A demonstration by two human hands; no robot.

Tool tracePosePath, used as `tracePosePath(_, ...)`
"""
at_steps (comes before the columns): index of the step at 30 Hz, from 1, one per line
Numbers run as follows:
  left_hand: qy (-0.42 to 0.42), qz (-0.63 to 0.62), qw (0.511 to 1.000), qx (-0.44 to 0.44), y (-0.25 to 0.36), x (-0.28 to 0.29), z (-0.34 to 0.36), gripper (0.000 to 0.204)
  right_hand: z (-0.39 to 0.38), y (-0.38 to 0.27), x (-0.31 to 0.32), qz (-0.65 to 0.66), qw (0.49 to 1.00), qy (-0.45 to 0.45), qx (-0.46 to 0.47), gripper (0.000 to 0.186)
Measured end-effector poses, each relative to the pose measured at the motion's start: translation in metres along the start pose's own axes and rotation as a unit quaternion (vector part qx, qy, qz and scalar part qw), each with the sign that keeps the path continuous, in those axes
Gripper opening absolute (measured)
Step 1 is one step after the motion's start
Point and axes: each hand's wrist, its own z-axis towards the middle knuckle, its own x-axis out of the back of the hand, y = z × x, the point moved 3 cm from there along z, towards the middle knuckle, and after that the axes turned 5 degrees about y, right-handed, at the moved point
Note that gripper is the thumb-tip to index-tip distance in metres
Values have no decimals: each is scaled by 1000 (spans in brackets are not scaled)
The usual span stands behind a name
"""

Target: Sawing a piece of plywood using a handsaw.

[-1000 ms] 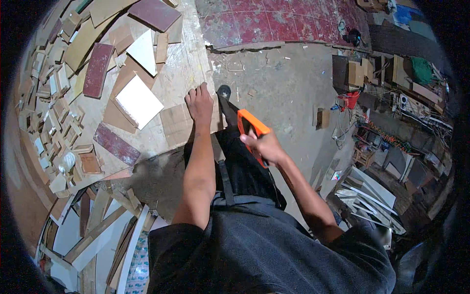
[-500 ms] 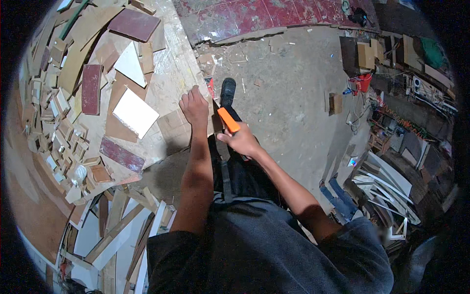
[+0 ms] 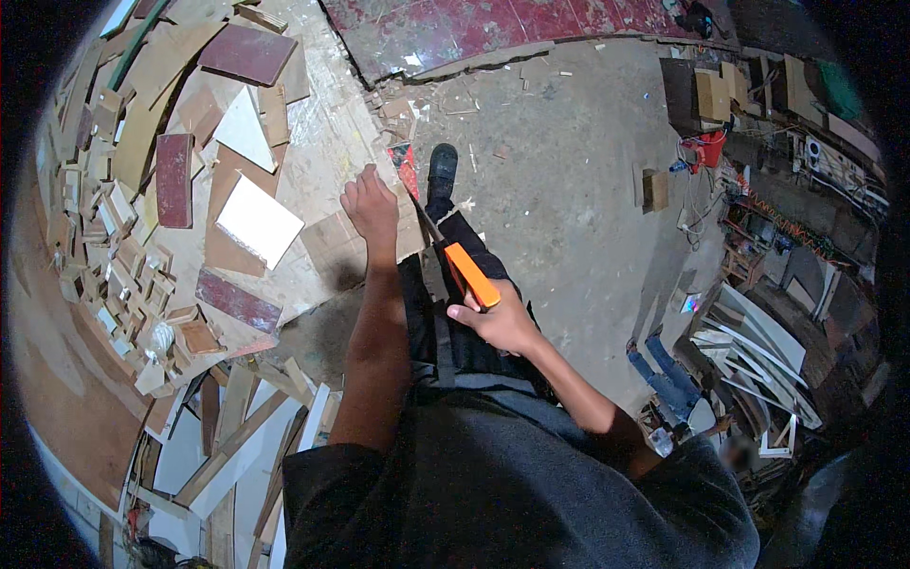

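Note:
My right hand (image 3: pixel 500 318) is wrapped round the orange handle of a handsaw (image 3: pixel 471 273). Its dark, narrow blade points up and left, reaching the edge of the worktable (image 3: pixel 327 123) beside a pale brown board (image 3: pixel 332 237). On the tabletop by that edge rests my left hand (image 3: pixel 372 204), its fingers curled in. What lies under those fingers is hidden. Just past my left hand, near the blade's far end, shows a red patterned piece (image 3: pixel 404 169). My shoe (image 3: pixel 442 169) stands on the floor right of the table.
On the table lie a white panel (image 3: pixel 260 220), a white triangular offcut (image 3: pixel 246 131), dark red boards (image 3: pixel 174 180) and several small wood blocks. Long planks (image 3: pixel 232 450) are piled at the lower left. A red bucket (image 3: pixel 703 150) and white strips (image 3: pixel 749 370) are at the right.
My right hand has drawn the handsaw back toward my body and to the right. More of the blade and the red piece shows. My left hand has barely moved.

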Motion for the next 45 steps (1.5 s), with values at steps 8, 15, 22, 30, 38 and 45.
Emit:
tracePosePath(8, 1, -1, 1000, 6, 0, 6, 3, 17, 67, 46, -32, 34, 999, 6, 12, 38)
tracePosePath(15, 4, 7, 1000, -12, 4, -1, 1, 18, 77, 111, -33, -10, 999, 47, -6, 36)
tracePosePath(22, -5, 8, 1000, 0, 1, 1, -2, 18, 41, 106, -7, 19, 994, 103, -38, 37)
tracePosePath(30, 5, -13, 1000, 13, 1, 3, -1, 18, 24, 58, -24, 47, 993, 94, 45, 35)
tracePosePath(38, 16, -22, 1000, 4, 5, 4, -3, 19, 74, 92, -36, -27, 996, 47, 71, 34)
tracePosePath(45, -41, -57, 997, 32, -18, 41, -15, 36, 63, 113, -3, -51, 996, 70, 14, 34)
